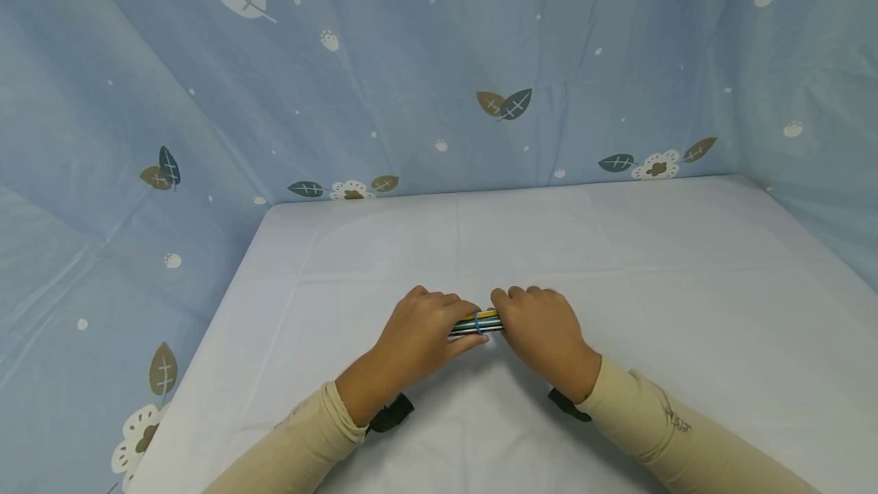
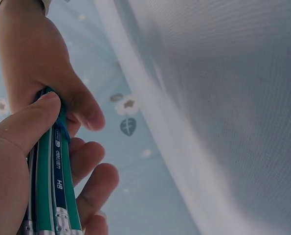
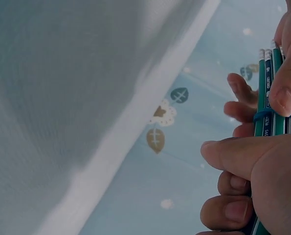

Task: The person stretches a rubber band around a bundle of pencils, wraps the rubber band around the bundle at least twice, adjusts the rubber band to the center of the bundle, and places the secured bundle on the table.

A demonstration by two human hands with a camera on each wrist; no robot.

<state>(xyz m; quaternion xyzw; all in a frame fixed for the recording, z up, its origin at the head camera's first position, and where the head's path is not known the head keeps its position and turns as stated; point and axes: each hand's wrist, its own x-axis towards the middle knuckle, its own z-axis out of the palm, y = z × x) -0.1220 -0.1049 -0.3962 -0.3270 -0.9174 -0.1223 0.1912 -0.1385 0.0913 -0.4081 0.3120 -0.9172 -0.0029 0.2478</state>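
A bundle of pencils (image 1: 488, 323), mostly green and dark blue with a yellow one visible, is held level above the white cloth. A blue rubber band (image 3: 260, 115) circles the bundle near its middle. My left hand (image 1: 418, 330) grips the left part, its thumb pressed along the pencils. My right hand (image 1: 542, 330) is wrapped round the other end, close beside the left. Silver ferrules and pale eraser ends show in the right wrist view, past the left thumb (image 3: 285, 98). The tips inside my right hand are hidden.
A white cloth (image 1: 384, 250) covers the table under both hands. Blue curtains (image 1: 411, 59) printed with leaves and flowers hang behind and at the sides. Beneath each wrist a black strap piece (image 1: 392, 413) shows.
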